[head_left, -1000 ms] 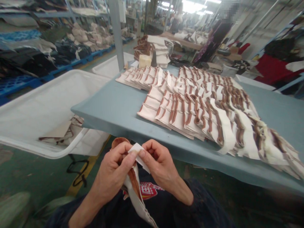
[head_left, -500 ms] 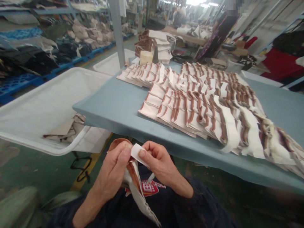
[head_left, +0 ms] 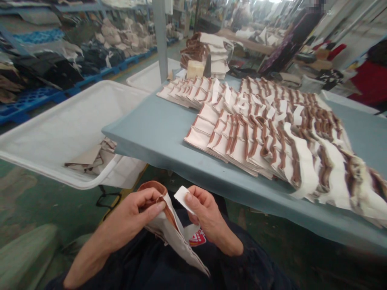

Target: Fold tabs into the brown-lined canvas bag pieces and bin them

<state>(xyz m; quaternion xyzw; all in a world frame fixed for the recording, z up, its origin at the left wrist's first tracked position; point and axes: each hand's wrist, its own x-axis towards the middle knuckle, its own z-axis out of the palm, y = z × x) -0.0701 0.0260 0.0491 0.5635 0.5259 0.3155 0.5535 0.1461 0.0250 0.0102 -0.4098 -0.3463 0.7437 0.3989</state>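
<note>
My left hand [head_left: 140,207] pinches the upper edge of a cream fabric piece [head_left: 181,243] with a brown lining, which hangs down over my lap. Between the thumb and fingers of my right hand [head_left: 207,213] is the end of a white strip [head_left: 184,198], held just right of the fabric's top edge. A pale length below the right hand looks like part of the same strip, but I cannot tell where it joins the fabric. Both hands are in front of my dark top, below the table's near edge.
On the blue-grey table [head_left: 145,137] lie rows of cream fabric pieces [head_left: 238,133] with brown edges, some carrying white strips [head_left: 305,161]. A white bin [head_left: 90,104] with folded fabric [head_left: 93,157] stands left. A metal post [head_left: 160,40] rises behind the table, and another person [head_left: 293,36] is farther back.
My hands have moved apart: the white strip's end in my right hand is now separated from the fabric's top edge. My left hand has turned, showing more of the cream piece.
</note>
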